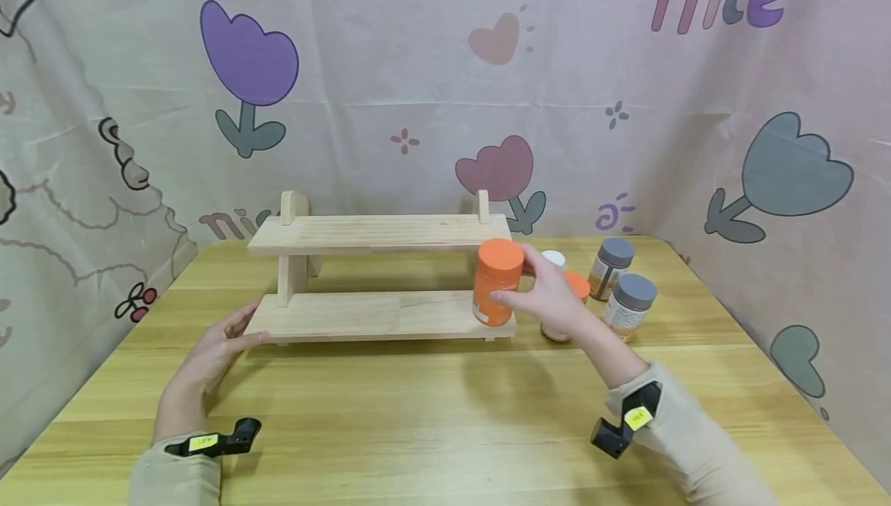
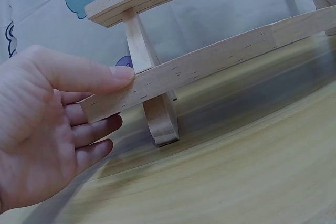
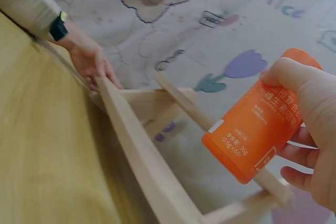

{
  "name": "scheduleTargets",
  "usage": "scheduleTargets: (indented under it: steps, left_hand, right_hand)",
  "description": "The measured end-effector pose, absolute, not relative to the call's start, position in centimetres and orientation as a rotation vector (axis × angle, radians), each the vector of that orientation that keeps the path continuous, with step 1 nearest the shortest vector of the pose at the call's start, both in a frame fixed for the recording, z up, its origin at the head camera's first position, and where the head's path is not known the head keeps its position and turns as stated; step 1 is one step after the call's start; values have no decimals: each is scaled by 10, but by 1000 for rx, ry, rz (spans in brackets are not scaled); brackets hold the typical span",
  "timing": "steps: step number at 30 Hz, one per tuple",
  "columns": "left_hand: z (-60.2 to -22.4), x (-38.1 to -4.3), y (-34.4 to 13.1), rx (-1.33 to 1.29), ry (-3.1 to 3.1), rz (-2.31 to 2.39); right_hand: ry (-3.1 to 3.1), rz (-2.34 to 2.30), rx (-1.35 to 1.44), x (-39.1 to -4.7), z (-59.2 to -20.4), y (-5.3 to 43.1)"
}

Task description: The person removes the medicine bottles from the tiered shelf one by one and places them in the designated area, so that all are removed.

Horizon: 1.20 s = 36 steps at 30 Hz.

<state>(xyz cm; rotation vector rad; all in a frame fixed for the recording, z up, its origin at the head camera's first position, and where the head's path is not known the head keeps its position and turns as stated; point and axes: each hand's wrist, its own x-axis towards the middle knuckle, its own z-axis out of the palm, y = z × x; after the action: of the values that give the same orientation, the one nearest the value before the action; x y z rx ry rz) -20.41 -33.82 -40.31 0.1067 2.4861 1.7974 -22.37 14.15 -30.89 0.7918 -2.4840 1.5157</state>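
A two-tier wooden shelf (image 1: 376, 312) stands on the table. My left hand (image 1: 216, 347) grips the left end of its lower board, and in the left wrist view the thumb lies on the board's front edge with fingers behind and below. My right hand (image 1: 550, 293) holds an orange supplement bottle (image 1: 496, 289) with an orange lid, thumb on the near side. The bottle is upright and overlaps the right end of the lower board in the head view. White printed text shows on the bottle (image 3: 257, 124) in the right wrist view.
Right of the shelf stand two grey-capped bottles (image 1: 629, 306), an orange-capped bottle (image 1: 576, 285) and a white-capped bottle (image 1: 554, 258), the last two partly hidden behind my right hand. A printed cloth (image 1: 390, 65) hangs behind the wooden table (image 1: 390, 421).
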Motion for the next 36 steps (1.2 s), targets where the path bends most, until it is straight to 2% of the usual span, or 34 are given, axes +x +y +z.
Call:
scheduleTargets:
  steps: [21, 36]
  left_hand:
    - [-401, -203, -338, 129, 2500, 1788]
    - [-401, -203, -336, 119, 2517, 1765]
  right_hand:
    - [-2462, 1269, 472, -219, -274, 236]
    - [-2446, 1187, 182, -216, -274, 307]
